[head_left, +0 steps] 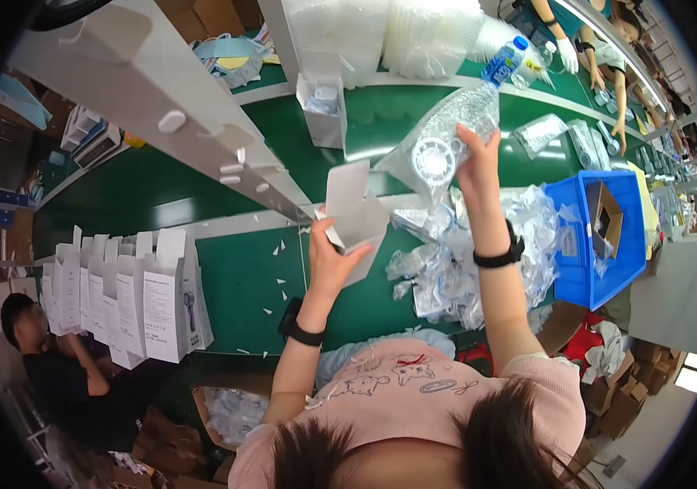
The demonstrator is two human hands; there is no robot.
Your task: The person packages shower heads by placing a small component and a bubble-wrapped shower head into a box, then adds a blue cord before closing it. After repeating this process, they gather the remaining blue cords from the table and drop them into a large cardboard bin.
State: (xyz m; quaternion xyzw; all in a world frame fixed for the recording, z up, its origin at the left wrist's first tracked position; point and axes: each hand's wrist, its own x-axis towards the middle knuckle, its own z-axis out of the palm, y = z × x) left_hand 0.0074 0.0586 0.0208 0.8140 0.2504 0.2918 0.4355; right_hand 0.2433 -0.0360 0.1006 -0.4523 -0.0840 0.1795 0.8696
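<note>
My left hand (332,265) is closed around an upright white carton (361,220), its top flap standing up and its mouth open. My right hand (479,159) grips a clear bubble-wrap bag (469,106) above and to the right of that carton. Inside the bag shows a white round part (433,161), which looks like the head of a small handheld fan. Below my right forearm lies a heap of small clear plastic bags (520,236) with white contents too crumpled to make out. Bag and carton are apart.
White printed cartons (163,310) stand in a row on the left. Another open carton (328,126) stands beyond my left hand, near a metal post (161,98). A blue bin (564,273) is at right, a bottle (505,61) farther back. Co-workers' hands (567,55) appear far right; a person (63,375) sits left.
</note>
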